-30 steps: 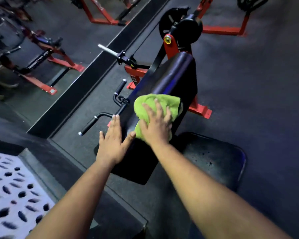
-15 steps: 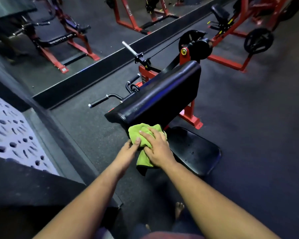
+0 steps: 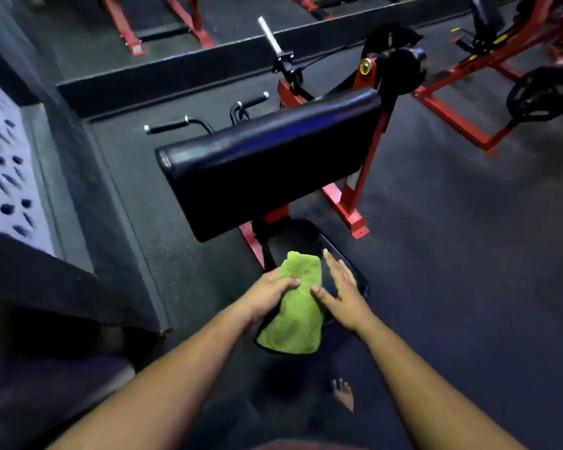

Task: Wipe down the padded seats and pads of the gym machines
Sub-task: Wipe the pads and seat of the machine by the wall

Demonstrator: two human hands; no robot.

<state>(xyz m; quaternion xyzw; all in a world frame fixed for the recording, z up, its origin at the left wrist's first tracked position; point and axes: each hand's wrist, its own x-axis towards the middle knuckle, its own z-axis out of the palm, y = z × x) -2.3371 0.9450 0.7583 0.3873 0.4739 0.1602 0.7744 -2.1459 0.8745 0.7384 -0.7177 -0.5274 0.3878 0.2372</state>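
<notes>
Head view: your left hand is gripping a folded green cloth, thumb pinching across it, its lower end hanging loose. Your right hand is lying flat-fingered beside the cloth, thumb touching it, over the black seat below the glossy arm pad.

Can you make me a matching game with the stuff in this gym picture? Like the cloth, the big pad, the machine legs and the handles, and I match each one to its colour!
Things:
1. cloth
2. arm pad
3. machine frame
4. handle tips

Colours:
A. red
B. silver
C. green
D. black

Pairs: 1-C, 2-D, 3-A, 4-B

Bonus: the left hand grips the cloth, and the right hand is flat beside it.
</notes>
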